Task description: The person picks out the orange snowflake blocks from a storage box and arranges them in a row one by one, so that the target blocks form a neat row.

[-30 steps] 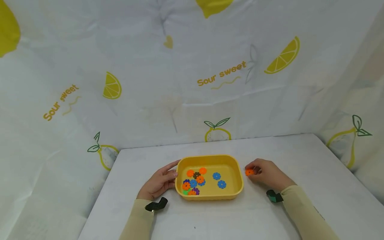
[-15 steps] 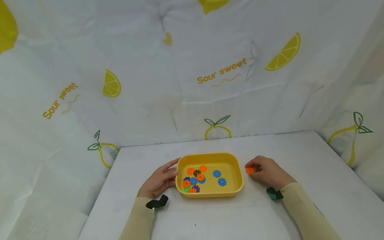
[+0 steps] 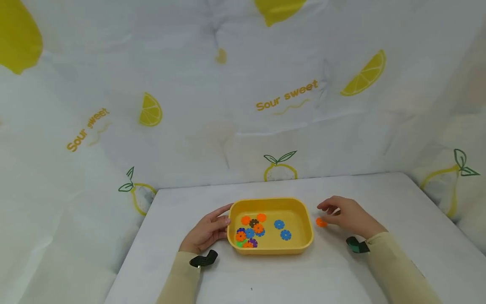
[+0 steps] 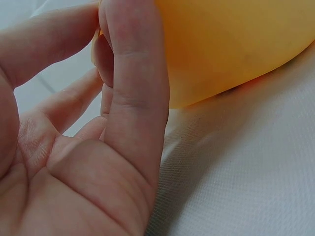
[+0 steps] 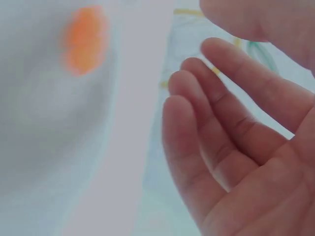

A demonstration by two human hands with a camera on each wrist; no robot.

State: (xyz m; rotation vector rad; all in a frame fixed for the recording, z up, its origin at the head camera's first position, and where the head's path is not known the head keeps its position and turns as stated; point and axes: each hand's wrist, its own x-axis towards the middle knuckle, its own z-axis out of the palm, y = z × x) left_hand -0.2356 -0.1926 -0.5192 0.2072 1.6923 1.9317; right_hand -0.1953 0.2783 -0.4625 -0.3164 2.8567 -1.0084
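Note:
A shallow yellow plastic tray point(image 3: 271, 251) sits on the white table, with several notched snowflake building discs inside it. My left hand point(image 3: 206, 231) holds the tray by its left end, thumb at the rim. In the left wrist view its fingers point(image 4: 138, 64) meet the yellow tray wall point(image 4: 226, 44). To the right of the tray, one orange snowflake disc point(image 3: 321, 222) lies flat on the table. Above that disc my right hand point(image 3: 351, 215) hovers with fingers loosely bent. The right wrist view shows its fingers point(image 5: 179, 132) holding nothing, and the orange disc point(image 5: 86, 39) apart from them.
Orange, blue, purple, green and brown discs cluster in the tray's left half, and two blue discs point(image 3: 282, 229) lie toward its right. A white cloth with lemon prints point(image 3: 281, 172) hangs behind the table's back edge.
My right hand has let go of the orange disc and lifted slightly off it. My left hand keeps its hold on the tray. The head view has shifted a little.

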